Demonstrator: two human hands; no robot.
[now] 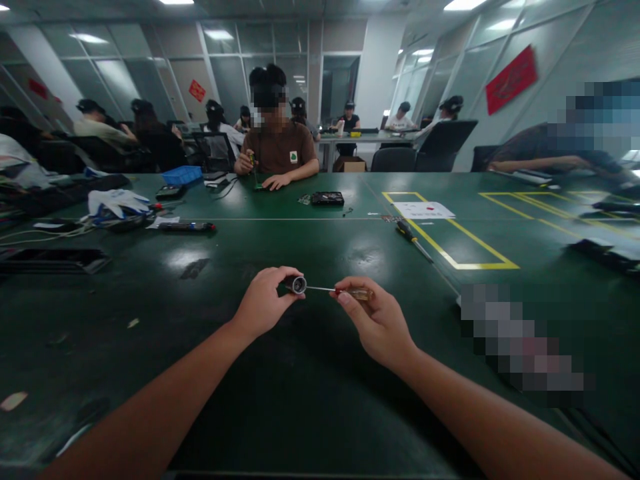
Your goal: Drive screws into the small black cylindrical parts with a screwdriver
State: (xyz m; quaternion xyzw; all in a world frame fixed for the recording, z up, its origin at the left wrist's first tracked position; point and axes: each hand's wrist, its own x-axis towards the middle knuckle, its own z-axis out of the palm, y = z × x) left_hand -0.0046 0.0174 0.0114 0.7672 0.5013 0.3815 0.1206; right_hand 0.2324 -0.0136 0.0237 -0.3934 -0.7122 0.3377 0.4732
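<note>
My left hand (267, 299) is closed around a small dark cylinder (299, 285), whose round, hollow-looking end with a metallic rim faces me. Between the fingers of my right hand (377, 320) is a screwdriver (361, 293) with a clear amber handle and a red collar. Its thin metal shaft points left, and the tip is at the rim of the cylinder; I cannot tell whether it touches. Both hands are held above the green table (310, 400). What the cylinder belongs to is hidden by my left fingers.
Right of my hands lie a yellow-and-black screwdriver (414, 240), a paper sheet (425, 210) and a blurred-out object (520, 340). Left are a dark pen-like tool (186, 227), white gloves (117, 203) and a blue bin (181, 175). A person (280, 143) works opposite, near a black box (327, 199).
</note>
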